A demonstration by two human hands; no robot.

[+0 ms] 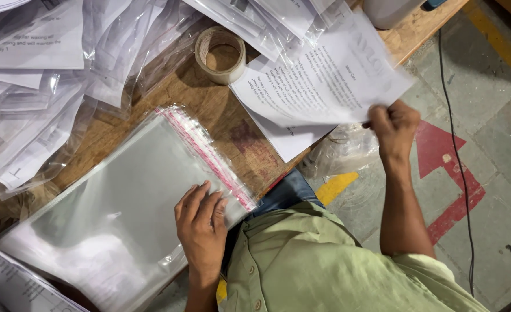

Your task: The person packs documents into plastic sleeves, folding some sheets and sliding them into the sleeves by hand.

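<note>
My left hand [200, 222] lies flat, fingers spread, on the near corner of a stack of clear plastic bags [122, 202] with a red sealing strip along one edge. My right hand [393, 124] pinches the corner of a white printed paper sheet [324, 78], held slightly above the wooden table [209, 104]. More printed sheets [290, 141] lie under it at the table's edge.
A roll of tape [221, 55] stands near the table's middle. Several bagged papers [41, 75] pile up at the left and top. A white container [388, 11] sits at the far corner. A black cable [457, 156] and red arrow [446, 167] mark the floor.
</note>
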